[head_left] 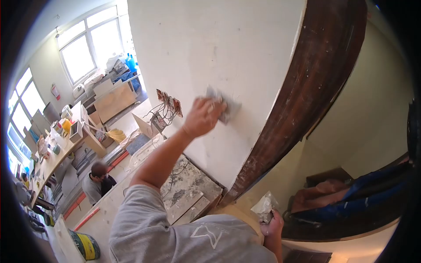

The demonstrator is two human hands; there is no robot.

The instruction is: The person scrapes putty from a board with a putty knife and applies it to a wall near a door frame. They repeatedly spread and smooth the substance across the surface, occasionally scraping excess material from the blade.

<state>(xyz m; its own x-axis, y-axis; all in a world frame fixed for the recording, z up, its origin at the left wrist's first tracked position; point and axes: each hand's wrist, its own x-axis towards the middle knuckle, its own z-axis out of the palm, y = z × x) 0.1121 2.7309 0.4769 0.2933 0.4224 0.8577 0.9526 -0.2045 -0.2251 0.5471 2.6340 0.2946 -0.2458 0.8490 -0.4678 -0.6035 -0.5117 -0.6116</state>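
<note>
My left hand [205, 115] reaches up to the white wall [197, 48], its fingers closed on a flat scraper [229, 107]. The scraper's blade lies against the wall and is blurred by motion. A damp-looking grey patch surrounds it. Low at the right, my right hand [272, 224] is closed around a second scraper [265, 209] loaded with whitish putty. Its handle is mostly hidden in the fist. Left of my left hand, loose cables [161, 113] hang from open socket boxes [176, 106] in the wall.
A dark wooden door frame [302, 87] edges the wall at the right. Below is a stained board [188, 184]. A person [97, 182] crouches at the lower left, near a cluttered workbench [57, 155] and a bucket [85, 245]. Boards [115, 103] stand beneath the windows.
</note>
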